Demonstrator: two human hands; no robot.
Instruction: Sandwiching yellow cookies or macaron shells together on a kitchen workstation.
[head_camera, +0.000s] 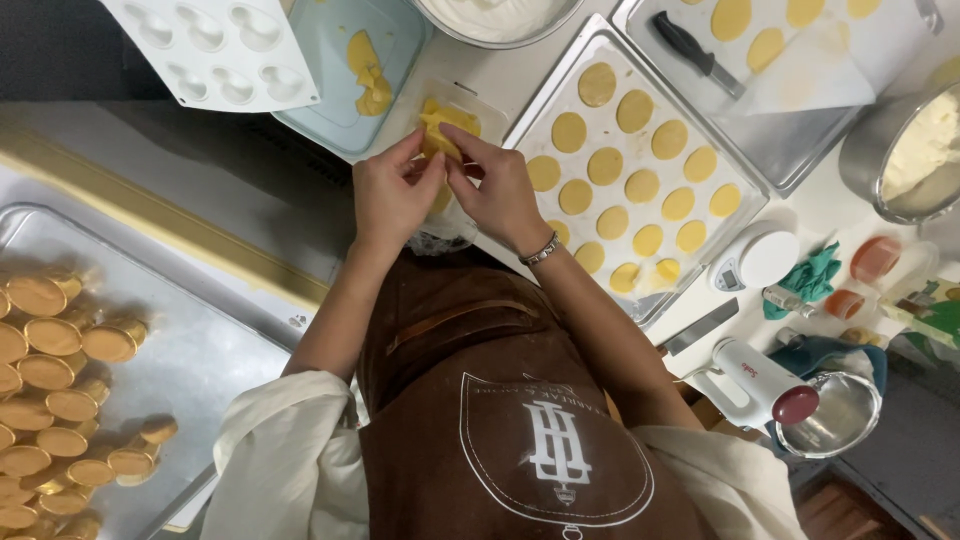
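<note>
Brown apron (500, 400) lowest in view, both hands, left hand (392, 195) and right hand (497, 190), pinch a yellow dough piece (440, 135) together over its small white tray (470, 100), just left of the dough-disc baking sheet (560, 70), apparently shaping it.

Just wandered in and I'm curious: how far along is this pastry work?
Done: a tray of cut yellow dough discs, plus lined gold moulds piled on another tray. In hand: left hand and right hand pinch one dough piece. Left: the discs remain flat on their tray.
</note>
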